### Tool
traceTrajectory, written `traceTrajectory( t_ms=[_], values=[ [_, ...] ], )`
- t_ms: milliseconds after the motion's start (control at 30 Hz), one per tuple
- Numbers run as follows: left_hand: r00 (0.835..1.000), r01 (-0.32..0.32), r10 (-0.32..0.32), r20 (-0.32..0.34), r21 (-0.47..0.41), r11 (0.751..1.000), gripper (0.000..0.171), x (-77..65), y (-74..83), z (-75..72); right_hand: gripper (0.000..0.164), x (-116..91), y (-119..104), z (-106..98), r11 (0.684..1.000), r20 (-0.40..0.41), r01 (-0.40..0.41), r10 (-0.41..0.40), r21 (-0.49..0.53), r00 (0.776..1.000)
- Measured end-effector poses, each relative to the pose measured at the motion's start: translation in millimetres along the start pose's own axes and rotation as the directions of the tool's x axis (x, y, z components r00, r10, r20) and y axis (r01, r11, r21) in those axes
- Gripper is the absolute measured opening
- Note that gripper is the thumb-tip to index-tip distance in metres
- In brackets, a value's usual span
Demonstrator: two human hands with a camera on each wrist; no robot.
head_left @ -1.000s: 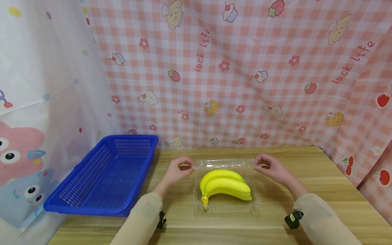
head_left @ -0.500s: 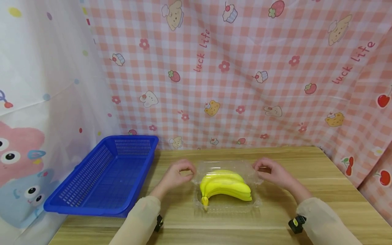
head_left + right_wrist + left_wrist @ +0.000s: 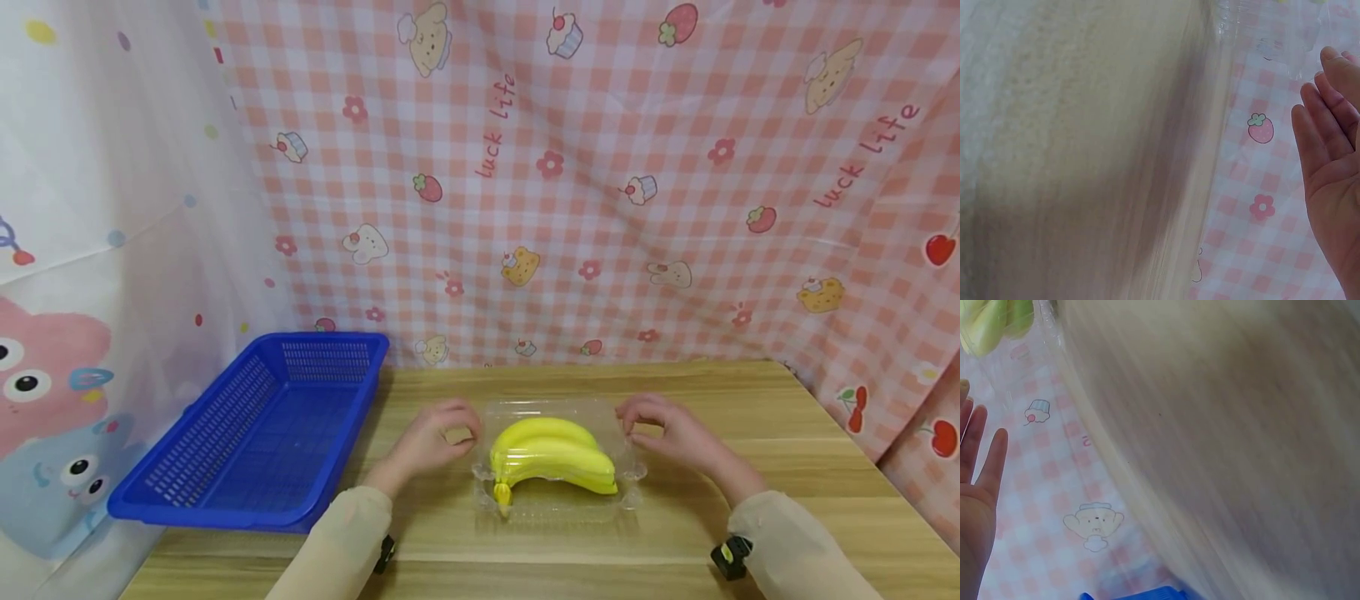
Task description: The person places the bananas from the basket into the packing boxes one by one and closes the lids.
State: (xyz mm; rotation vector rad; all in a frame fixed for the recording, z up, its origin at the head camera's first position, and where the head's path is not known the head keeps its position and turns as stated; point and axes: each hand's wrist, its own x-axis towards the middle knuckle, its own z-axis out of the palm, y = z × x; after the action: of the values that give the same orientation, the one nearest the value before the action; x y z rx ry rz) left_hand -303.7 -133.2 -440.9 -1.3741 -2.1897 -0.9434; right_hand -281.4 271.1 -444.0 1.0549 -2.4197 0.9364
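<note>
A bunch of yellow bananas [image 3: 555, 454] lies in a clear plastic clamshell container [image 3: 558, 510] on the table. Its hinged lid [image 3: 551, 407] slants over the fruit, the front edge still raised, with small tabs at the corners. My left hand [image 3: 435, 437] pinches the lid's left side between thumb and fingers. On the opposite side my right hand [image 3: 671, 429] pinches the lid in the same way. In the left wrist view the bananas [image 3: 985, 325] show pale at the top corner, above the fingers. The right wrist view catches the container's clear plastic [image 3: 1260, 31] near the right fingertips.
A blue plastic basket [image 3: 285, 450] with slotted walls stands left of the container, beyond my left forearm. The wooden table [image 3: 787, 433] ends at a pink checked curtain [image 3: 585, 208] behind. A white patterned curtain [image 3: 150, 150] hangs at the left.
The lid has swung from lying back behind the bananas to leaning over them, its front edge coming toward me. Both hands have moved slightly nearer and down with it.
</note>
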Motion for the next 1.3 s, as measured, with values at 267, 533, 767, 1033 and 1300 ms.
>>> traceTrajectory(
  t_ms=[267,533,767,1033,1300],
  values=[
    [0.999,-0.036,0.033,0.032,0.074,0.997,0.025,-1.8,4.0,0.1,0.037,-1.8,1.5,3.2,0.996,-0.005,0.065,-0.066,-0.054,0.998],
    [0.997,-0.061,0.054,0.058,0.129,0.990,0.025,-2.5,6.1,-0.6,0.039,-1.9,-0.2,4.6,0.991,-0.008,0.109,-0.110,-0.080,0.994],
    [0.994,-0.077,0.063,0.090,0.160,0.984,0.026,-2.1,5.4,-1.1,0.040,-2.2,0.5,5.0,0.985,-0.005,0.149,-0.150,-0.088,0.989],
    [0.989,-0.121,0.103,0.109,0.167,0.978,0.023,-1.3,5.2,-2.0,0.040,-2.0,0.4,4.5,0.981,-0.007,0.173,-0.174,-0.089,0.985],
    [0.983,-0.131,0.103,0.149,0.189,0.973,0.020,0.6,7.8,-5.5,0.040,-2.9,0.7,3.0,0.982,0.006,0.154,-0.155,-0.112,0.988]
  ],
)
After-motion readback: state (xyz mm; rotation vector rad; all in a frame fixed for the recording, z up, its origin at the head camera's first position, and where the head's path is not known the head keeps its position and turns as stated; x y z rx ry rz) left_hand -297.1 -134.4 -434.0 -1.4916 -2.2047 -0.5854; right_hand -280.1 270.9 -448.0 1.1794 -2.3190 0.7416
